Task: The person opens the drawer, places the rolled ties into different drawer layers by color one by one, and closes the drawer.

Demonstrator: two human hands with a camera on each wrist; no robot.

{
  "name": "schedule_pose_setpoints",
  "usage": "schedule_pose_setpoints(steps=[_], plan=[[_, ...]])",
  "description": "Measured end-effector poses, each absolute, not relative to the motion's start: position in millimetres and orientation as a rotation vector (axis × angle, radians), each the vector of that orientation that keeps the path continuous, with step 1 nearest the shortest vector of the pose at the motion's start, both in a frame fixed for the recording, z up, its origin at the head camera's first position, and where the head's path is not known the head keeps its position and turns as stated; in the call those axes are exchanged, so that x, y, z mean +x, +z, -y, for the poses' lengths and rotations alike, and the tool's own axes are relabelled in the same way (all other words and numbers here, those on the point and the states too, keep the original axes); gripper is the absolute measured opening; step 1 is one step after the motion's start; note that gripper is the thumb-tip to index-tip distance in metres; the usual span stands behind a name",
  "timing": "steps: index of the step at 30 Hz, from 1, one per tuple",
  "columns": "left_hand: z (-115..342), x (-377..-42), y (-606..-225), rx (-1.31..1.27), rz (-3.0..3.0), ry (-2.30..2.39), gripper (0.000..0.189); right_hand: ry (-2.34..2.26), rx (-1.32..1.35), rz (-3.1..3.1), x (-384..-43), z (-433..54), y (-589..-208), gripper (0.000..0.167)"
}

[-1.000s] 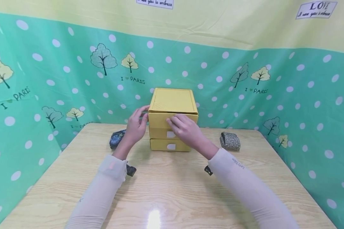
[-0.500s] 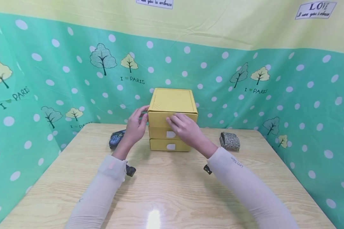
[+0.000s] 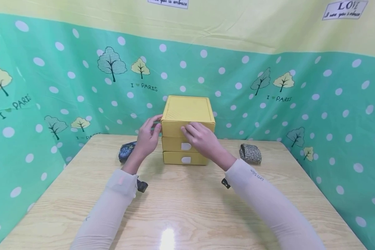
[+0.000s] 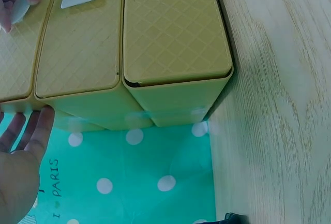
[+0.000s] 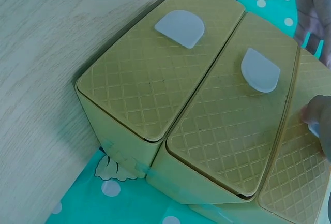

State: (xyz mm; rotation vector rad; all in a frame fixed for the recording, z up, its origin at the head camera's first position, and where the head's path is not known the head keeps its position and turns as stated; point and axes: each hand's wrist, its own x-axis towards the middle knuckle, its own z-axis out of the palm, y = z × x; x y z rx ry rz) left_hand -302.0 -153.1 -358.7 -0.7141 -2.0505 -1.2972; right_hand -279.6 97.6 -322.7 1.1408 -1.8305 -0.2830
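A yellow drawer unit (image 3: 189,108) with three stacked drawers stands at the back middle of the table. Each front has a waffle pattern, and white tabs mark the middle drawer (image 5: 212,136) and the bottom drawer (image 5: 150,74). My right hand (image 3: 203,139) pinches the white handle (image 4: 20,9) of the top drawer (image 3: 172,128), which sits flush under the cabinet's top. On the unit's left side, my left hand (image 3: 149,136) rests with its fingers extended against the upper wall; some fingertips are hidden behind it.
A dark blue flowered roll of cloth (image 3: 126,151) lies left of the unit, partly behind the left wrist. A grey speckled rolled cloth (image 3: 250,153) lies to the right. Green dotted curtain (image 3: 200,80) encloses the wooden table (image 3: 187,208) at the back and sides.
The top drawer has slid inward and its front has come up level, closing the dark gap beneath the unit's top. My right hand moved slightly with it; my left stayed in place.
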Motion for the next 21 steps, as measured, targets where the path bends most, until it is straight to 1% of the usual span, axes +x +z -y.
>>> schedule_pose_setpoints(steps=[21], plan=[[152.6,-302.0,-358.6,-0.72,2.04,-1.301,0.037,-0.235,1.149,1.799,-284.3,-100.6,-326.5,0.027]])
